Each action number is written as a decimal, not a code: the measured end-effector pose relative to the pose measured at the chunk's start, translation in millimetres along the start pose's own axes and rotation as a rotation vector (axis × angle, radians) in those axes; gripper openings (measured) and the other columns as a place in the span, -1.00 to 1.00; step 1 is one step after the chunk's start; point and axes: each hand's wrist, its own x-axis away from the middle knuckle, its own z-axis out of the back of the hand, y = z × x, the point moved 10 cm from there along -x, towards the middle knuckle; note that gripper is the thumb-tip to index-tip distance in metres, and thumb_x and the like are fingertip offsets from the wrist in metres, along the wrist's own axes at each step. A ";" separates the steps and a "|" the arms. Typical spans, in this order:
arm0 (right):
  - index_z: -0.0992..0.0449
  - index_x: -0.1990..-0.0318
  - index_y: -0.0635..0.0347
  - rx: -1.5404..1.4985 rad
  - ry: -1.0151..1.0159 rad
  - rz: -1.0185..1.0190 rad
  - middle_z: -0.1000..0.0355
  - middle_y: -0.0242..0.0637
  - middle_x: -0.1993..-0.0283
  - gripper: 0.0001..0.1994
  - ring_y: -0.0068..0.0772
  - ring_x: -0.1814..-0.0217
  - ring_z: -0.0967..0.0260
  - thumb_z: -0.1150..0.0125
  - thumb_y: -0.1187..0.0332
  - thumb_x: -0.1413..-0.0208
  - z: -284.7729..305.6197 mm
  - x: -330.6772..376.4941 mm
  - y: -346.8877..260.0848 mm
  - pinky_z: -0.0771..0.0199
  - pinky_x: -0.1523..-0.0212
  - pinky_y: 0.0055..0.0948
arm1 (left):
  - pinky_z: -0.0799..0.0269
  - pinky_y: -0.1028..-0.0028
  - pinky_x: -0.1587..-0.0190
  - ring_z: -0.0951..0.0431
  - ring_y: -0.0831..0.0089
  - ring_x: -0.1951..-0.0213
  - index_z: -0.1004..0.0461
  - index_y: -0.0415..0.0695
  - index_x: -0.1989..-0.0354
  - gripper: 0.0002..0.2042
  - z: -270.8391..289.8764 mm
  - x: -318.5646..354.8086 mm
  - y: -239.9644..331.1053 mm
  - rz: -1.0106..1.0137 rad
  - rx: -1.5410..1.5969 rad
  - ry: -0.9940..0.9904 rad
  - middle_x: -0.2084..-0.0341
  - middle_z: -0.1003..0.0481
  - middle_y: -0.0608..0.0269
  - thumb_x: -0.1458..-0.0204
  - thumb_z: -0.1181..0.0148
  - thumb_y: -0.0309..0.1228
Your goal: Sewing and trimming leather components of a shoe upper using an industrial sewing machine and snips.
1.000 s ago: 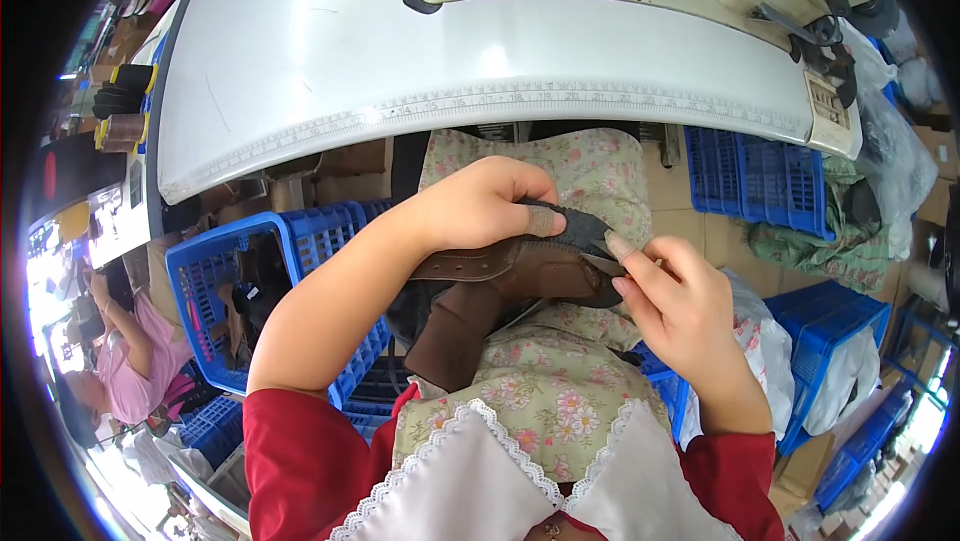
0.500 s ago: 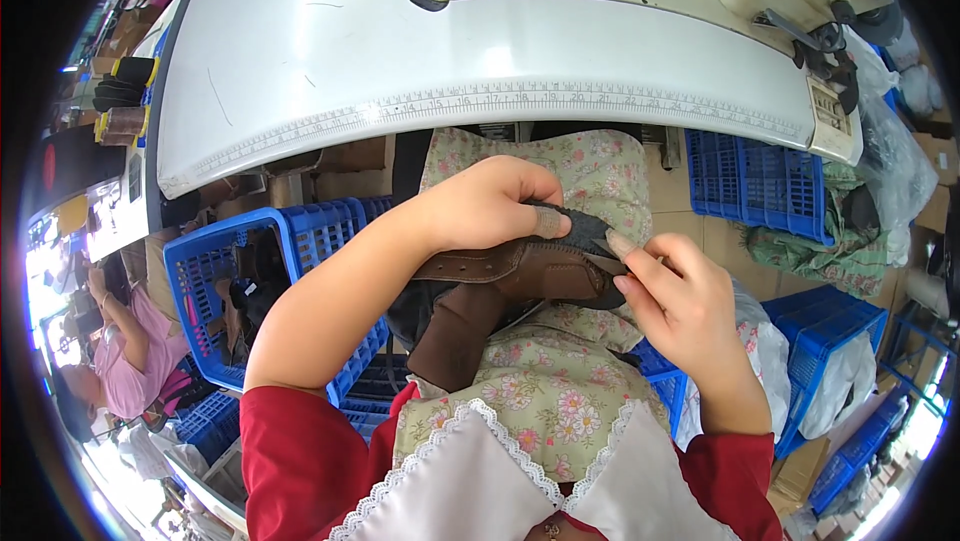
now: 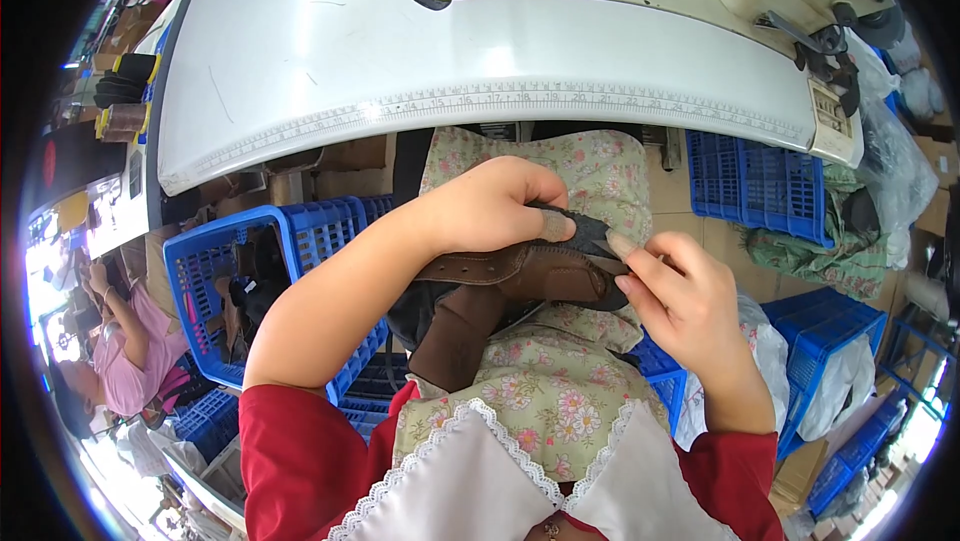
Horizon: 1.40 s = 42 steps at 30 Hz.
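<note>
Brown leather shoe upper is being held over the floral apron at the lap, its long axis lying crosswise, its rounded end pointing right, a smooth flap hanging lower left. At left, dark pieces are being contained in a latticed blue basket. The black lining is being clasped by the fingers of the left hand; the rounded end is being pinched by those of the right hand.
</note>
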 end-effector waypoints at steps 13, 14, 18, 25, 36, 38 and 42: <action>-0.60 0.04 0.00 0.148 0.029 0.195 -0.29 -0.38 0.37 -0.60 -0.41 0.47 -0.33 -0.31 0.44 0.15 -1.1 -1.7 -11.0 -0.38 0.54 -0.46 | -0.29 0.48 0.37 -0.35 0.61 0.45 -0.49 -0.22 0.44 -0.83 -6.3 -1.9 -0.6 0.008 0.028 -0.043 0.61 -0.41 0.38 -0.02 -0.28 -0.37; -0.60 0.04 0.00 0.148 0.030 0.195 -0.29 -0.38 0.37 -0.60 -0.41 0.47 -0.33 -0.31 0.44 0.15 -0.1 -2.3 -11.2 -0.38 0.54 -0.46 | -0.28 0.48 0.37 -0.35 0.61 0.45 -0.49 -0.22 0.44 -0.83 -5.8 -1.9 -0.5 0.003 0.024 -0.036 0.61 -0.41 0.38 -0.02 -0.28 -0.37; -0.60 0.05 0.04 0.204 -0.056 0.247 -0.30 -0.40 0.37 -0.62 -0.44 0.46 -0.31 -0.23 0.46 0.12 -6.8 -3.0 -17.8 -0.39 0.55 -0.48 | -0.28 0.48 0.38 -0.35 0.61 0.45 -0.48 -0.22 0.45 -0.82 -5.2 -2.3 -1.5 -0.007 0.037 -0.024 0.61 -0.40 0.38 -0.03 -0.28 -0.37; -0.62 0.13 0.08 0.004 0.003 0.125 -0.32 -0.36 0.36 -0.70 -0.35 0.49 -0.35 -0.32 0.47 0.10 1.6 -0.5 0.6 -0.37 0.53 -0.37 | -0.28 0.49 0.37 -0.35 0.60 0.44 -0.49 -0.22 0.45 -0.82 -4.5 -3.0 -1.2 -0.011 0.012 -0.010 0.60 -0.41 0.37 -0.02 -0.29 -0.36; -0.62 0.15 0.11 0.018 -0.025 0.103 -0.29 -0.33 0.37 -0.70 -0.34 0.50 -0.35 -0.38 0.48 0.12 5.8 -1.8 -4.7 -0.36 0.52 -0.36 | -0.28 0.47 0.38 -0.35 0.58 0.46 -0.49 -0.23 0.45 -0.82 -5.9 -3.2 -0.7 0.019 -0.010 -0.017 0.61 -0.41 0.36 -0.02 -0.29 -0.37; -0.62 0.15 0.12 0.022 -0.040 0.099 -0.28 -0.33 0.37 -0.71 -0.34 0.50 -0.35 -0.38 0.48 0.12 5.9 -2.4 -5.3 -0.36 0.51 -0.37 | -0.28 0.47 0.38 -0.35 0.58 0.46 -0.49 -0.23 0.45 -0.83 -5.9 -3.7 -0.8 0.013 -0.013 -0.016 0.61 -0.40 0.35 -0.01 -0.29 -0.37; -0.61 0.15 0.13 0.010 -0.035 0.106 -0.29 -0.33 0.37 -0.71 -0.35 0.49 -0.35 -0.36 0.48 0.11 4.6 -4.7 -6.1 -0.37 0.51 -0.37 | -0.29 0.46 0.37 -0.37 0.57 0.45 -0.49 -0.24 0.44 -0.83 -7.0 -2.3 2.1 -0.001 0.019 -0.005 0.60 -0.41 0.32 -0.01 -0.29 -0.38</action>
